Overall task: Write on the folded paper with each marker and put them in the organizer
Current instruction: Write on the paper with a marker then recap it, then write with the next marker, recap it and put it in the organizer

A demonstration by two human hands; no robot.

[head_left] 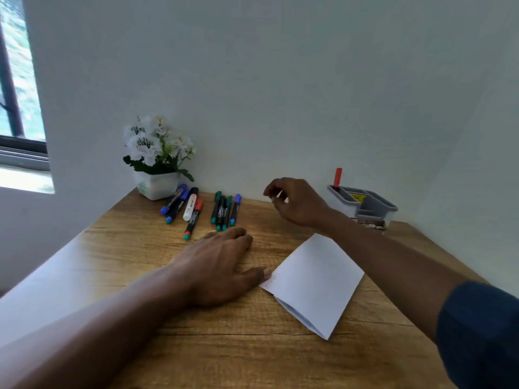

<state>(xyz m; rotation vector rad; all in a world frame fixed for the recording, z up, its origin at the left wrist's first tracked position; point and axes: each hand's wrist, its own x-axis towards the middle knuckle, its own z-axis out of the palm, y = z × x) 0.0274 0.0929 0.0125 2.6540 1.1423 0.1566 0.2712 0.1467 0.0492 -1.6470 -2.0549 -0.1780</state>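
Wooden table [252, 346] with markers [216, 207], folded paper [311, 279], organizer [365, 206], flower pot [157, 185]

The red marker [337, 177] standing in the grey plastic organizer [341, 204] has its lower part hidden inside a compartment. The yellow label [357, 196] there is too small to read, also the print on the white marker [188, 210]. The dark-framed window [16, 108] is cut by the left edge.

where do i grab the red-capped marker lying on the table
Pinch the red-capped marker by its black barrel near the teal end, coming from above: it lies flat, and that near end juts clear of the white marker beside it.
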